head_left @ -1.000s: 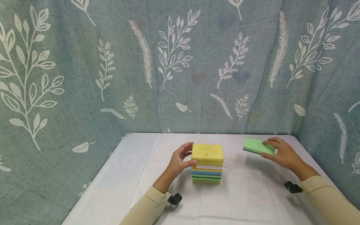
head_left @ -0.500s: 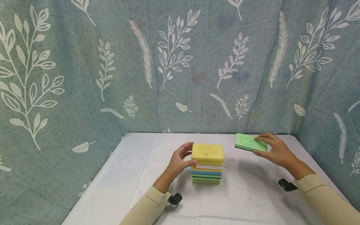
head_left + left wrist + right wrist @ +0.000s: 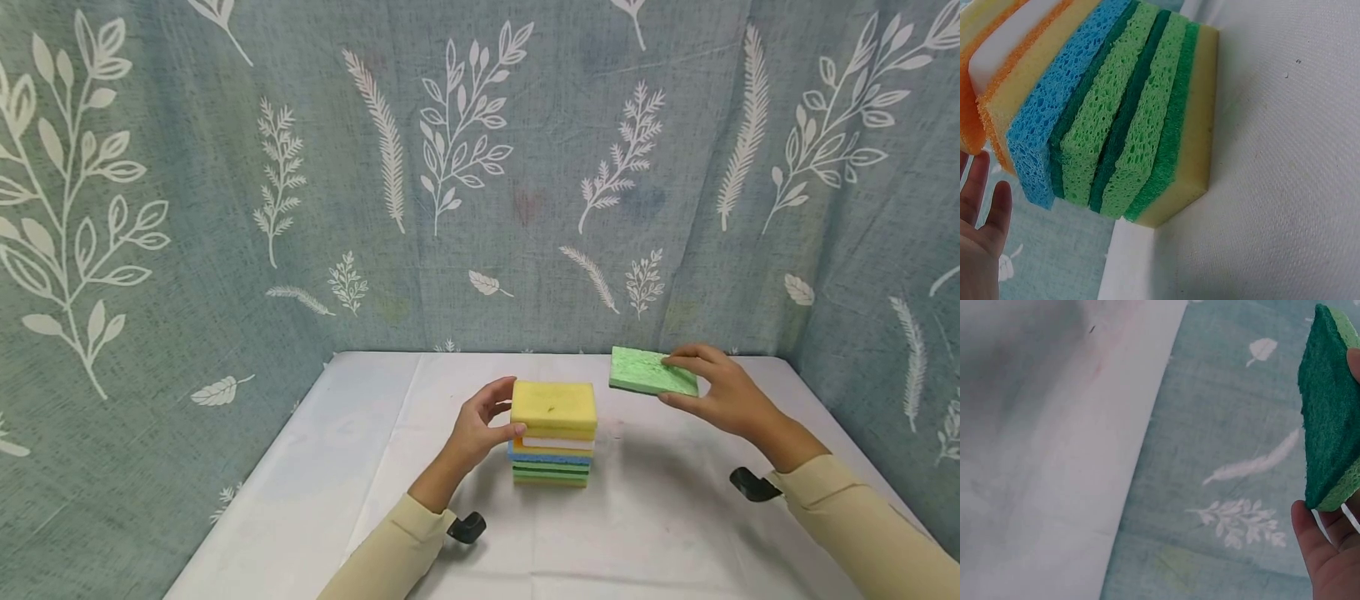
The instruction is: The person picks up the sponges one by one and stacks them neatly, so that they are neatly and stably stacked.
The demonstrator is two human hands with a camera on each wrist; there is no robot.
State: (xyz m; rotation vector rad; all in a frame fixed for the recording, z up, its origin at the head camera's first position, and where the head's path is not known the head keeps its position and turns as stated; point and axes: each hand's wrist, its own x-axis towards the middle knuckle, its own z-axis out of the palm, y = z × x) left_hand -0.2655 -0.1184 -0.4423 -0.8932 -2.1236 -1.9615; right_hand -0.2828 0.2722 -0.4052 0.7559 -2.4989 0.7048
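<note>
A stack of sponges (image 3: 551,457) stands in the middle of the table, a yellow sponge (image 3: 553,405) on top. Blue, green and pale yellow layers show below it in the left wrist view. My left hand (image 3: 474,429) holds the stack's upper left side, thumb at the front corner and fingers curved behind; in that wrist view a fingertip touches an orange layer (image 3: 971,115). Off to the right, above the table, my right hand (image 3: 729,397) pinches a light green sponge (image 3: 647,372) by its right end. The right wrist view shows its dark green scouring side (image 3: 1330,419).
A white cloth covers the table (image 3: 375,483). Blue-grey curtains (image 3: 465,275) with white leaf prints enclose it at the back and both sides. A black wrist-worn piece (image 3: 467,527) juts out from the left sleeve, and a similar one from the right.
My right hand has carried the green sponge leftward and slightly up, nearer to the stack. The left hand and the stack stay in place.
</note>
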